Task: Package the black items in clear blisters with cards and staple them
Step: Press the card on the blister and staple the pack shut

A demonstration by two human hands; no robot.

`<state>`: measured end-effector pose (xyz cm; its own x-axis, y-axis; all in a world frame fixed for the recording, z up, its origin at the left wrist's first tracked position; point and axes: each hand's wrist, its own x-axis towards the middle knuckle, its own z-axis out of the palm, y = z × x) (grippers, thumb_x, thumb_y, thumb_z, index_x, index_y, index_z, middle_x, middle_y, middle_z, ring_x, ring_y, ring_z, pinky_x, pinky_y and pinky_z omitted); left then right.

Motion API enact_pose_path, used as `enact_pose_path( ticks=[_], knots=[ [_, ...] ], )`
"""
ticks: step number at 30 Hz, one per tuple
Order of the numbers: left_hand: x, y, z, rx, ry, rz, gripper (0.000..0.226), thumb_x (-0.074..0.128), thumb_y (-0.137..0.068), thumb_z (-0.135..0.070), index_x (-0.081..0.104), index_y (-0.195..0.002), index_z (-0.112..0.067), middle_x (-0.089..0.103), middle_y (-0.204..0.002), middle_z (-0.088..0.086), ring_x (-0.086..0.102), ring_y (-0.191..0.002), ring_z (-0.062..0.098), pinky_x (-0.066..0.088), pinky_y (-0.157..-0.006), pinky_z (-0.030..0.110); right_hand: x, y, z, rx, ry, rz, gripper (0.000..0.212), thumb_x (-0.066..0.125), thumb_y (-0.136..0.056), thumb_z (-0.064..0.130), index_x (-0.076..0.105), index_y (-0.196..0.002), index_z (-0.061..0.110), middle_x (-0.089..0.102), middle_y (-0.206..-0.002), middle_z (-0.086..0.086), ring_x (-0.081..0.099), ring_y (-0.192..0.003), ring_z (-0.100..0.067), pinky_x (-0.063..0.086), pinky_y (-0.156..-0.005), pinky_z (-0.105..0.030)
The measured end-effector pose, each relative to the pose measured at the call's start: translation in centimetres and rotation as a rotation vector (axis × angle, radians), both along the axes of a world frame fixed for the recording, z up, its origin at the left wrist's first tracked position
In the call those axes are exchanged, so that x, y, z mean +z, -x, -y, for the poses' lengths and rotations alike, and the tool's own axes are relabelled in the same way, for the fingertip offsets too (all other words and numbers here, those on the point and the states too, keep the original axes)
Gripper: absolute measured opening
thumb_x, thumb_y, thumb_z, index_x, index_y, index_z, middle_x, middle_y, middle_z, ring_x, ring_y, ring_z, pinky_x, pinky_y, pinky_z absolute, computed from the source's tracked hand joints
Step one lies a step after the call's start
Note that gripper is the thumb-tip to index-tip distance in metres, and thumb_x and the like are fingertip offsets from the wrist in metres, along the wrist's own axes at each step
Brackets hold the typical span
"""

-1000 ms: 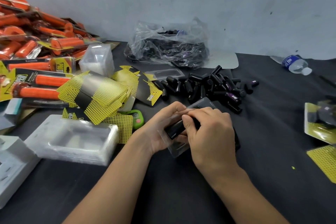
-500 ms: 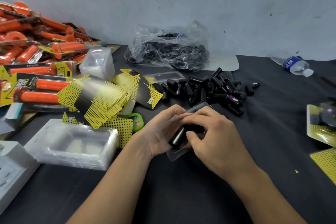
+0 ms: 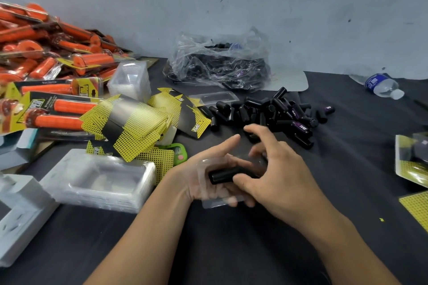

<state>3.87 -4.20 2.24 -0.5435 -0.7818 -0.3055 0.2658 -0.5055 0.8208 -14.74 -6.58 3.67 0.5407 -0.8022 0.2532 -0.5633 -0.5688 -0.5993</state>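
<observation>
Left hand (image 3: 192, 170) is palm up over the table (image 3: 231, 252), cradling a clear blister (image 3: 215, 202); lower fingers curl up round its near edge, one finger sticks out straight. We see one black item (image 3: 222, 174) lying across the blister cavity, roughly horizontal. Right hand (image 3: 282, 183) comes in from the right: thumb tip sits on the black item, the other fingers are spread and lifted off it, gripping nothing; they're motion-blurred, so we can't tell more than that. Both hands are near the table middle, just in front of the loose pile of black items (image 3: 273, 111). Behind that pile is a crumpled plastic bag (image 3: 220, 65) with more black pieces. Left of the hands: a fanned stack of yellow cards (image 3: 134, 122), a stack of empty blisters (image 3: 99, 180) nearer us, and a second blister stack (image 3: 132, 78) farther back. Packaged orange grips (image 3: 46, 53) are heaped far left. A water bottle (image 3: 382, 85) lies on its side far right, and carded packs (image 3: 412, 159) sit at the right edge.
</observation>
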Motion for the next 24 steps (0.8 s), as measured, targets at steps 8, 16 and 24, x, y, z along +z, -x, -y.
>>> enact_pose_path(
  ticks=[8, 16, 24],
  knots=[
    [-0.5, -0.2, -0.1, 0.220, -0.046, -0.107, 0.085, 0.035, -0.086, -0.075, 0.076, -0.115, -0.007, 0.073, -0.077, 0.023, 0.076, -0.066, 0.038, 0.058, -0.044, 0.031, 0.0, -0.4, -0.7, -0.174, 0.184, 0.047, 0.031, 0.076, -0.066, 0.054, 0.057, -0.085, 0.038, 0.057, -0.080, 0.019, 0.052, -0.083, 0.001, 0.038, -0.065, -0.021],
    [-0.8, 0.0, 0.5, 0.321, 0.280, -0.115, 0.080, 0.063, -0.079, -0.077, 0.063, -0.142, -0.027, 0.067, -0.132, 0.000, 0.063, -0.115, 0.012, 0.054, -0.093, 0.034, -0.2, 0.2, 0.6, -0.565, 0.129, 0.379, 0.038, 0.078, -0.076, 0.044, 0.051, -0.067, 0.020, 0.057, -0.053, 0.005, 0.057, -0.065, -0.008, 0.037, -0.052, -0.022],
    [-1.0, 0.1, 0.5, 0.165, 0.319, -0.211, 0.088, 0.092, -0.070, -0.019, 0.052, -0.148, -0.012, 0.053, -0.135, 0.019, 0.053, -0.119, 0.039, 0.049, -0.096, 0.043, -1.0, -1.1, -1.2, -0.237, -0.077, 0.263, 0.035, 0.081, -0.070, 0.047, 0.054, -0.087, 0.033, 0.069, -0.067, 0.017, 0.064, -0.059, -0.002, 0.046, -0.052, -0.016]
  ],
)
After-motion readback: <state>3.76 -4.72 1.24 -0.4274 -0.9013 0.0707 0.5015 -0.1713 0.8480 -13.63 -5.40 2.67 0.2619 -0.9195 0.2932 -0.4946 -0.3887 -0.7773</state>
